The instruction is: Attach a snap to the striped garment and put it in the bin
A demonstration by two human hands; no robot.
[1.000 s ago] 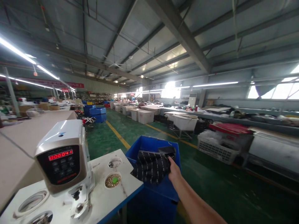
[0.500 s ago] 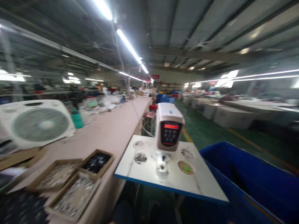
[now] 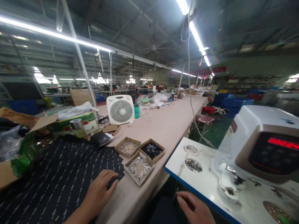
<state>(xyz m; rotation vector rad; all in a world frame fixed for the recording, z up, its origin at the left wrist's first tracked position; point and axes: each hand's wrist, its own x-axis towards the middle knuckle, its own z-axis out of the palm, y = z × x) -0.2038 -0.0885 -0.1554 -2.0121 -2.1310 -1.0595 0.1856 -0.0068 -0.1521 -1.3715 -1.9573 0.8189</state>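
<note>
My left hand (image 3: 101,190) rests flat, fingers apart, on the edge of a stack of dark striped fabric (image 3: 53,180) lying on a long tan table (image 3: 168,124). My right hand (image 3: 193,208) hangs low in front of the white machine table (image 3: 205,186), fingers loosely curled with nothing visible in them. A white and silver press machine (image 3: 261,149) with a red digit display stands on that table at the right. Three small cardboard trays (image 3: 140,155) of metal fasteners sit just past my left hand.
A white box fan (image 3: 121,109), a teal bottle (image 3: 136,110), a tape roll (image 3: 76,123) and an open green carton (image 3: 77,121) stand on the tan table. Blue bins (image 3: 235,102) and a red stool (image 3: 205,119) lie beyond on the green floor.
The view has swung left from the blue bin to the tan table. My right hand, earlier holding striped fabric over the bin, now holds nothing; my left hand has come onto the fabric stack.
</note>
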